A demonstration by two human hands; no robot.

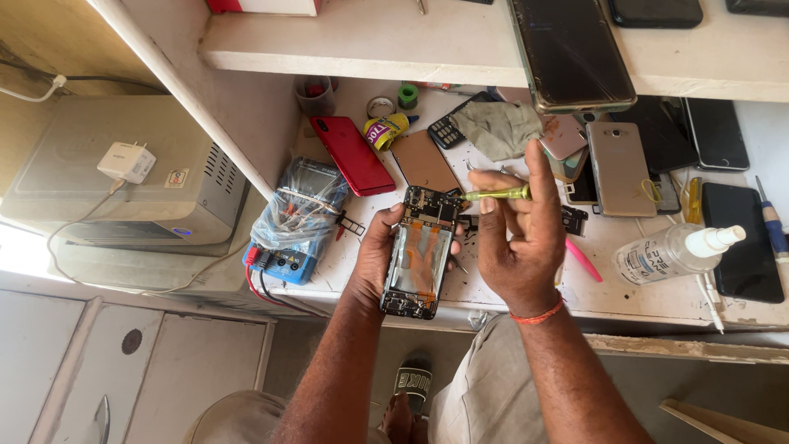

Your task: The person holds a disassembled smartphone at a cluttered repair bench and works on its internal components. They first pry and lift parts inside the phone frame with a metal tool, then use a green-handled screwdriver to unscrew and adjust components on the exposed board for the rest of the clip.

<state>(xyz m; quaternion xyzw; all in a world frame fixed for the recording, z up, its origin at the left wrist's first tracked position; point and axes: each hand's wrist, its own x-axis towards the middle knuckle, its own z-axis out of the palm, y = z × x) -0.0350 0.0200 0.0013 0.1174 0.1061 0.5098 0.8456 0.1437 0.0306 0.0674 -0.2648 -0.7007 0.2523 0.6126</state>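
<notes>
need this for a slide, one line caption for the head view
Left hand holds an opened phone while the right hand brings a green screwdriver to its top, over a cluttered workbench.

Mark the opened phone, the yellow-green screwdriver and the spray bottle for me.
opened phone [419, 259], head view, on the exposed inner frame, held in the left hand [371, 261].
yellow-green screwdriver [497, 194], head view, on its handle, pinched in the right hand [518, 242].
spray bottle [667, 251], head view, on its clear body.
</notes>
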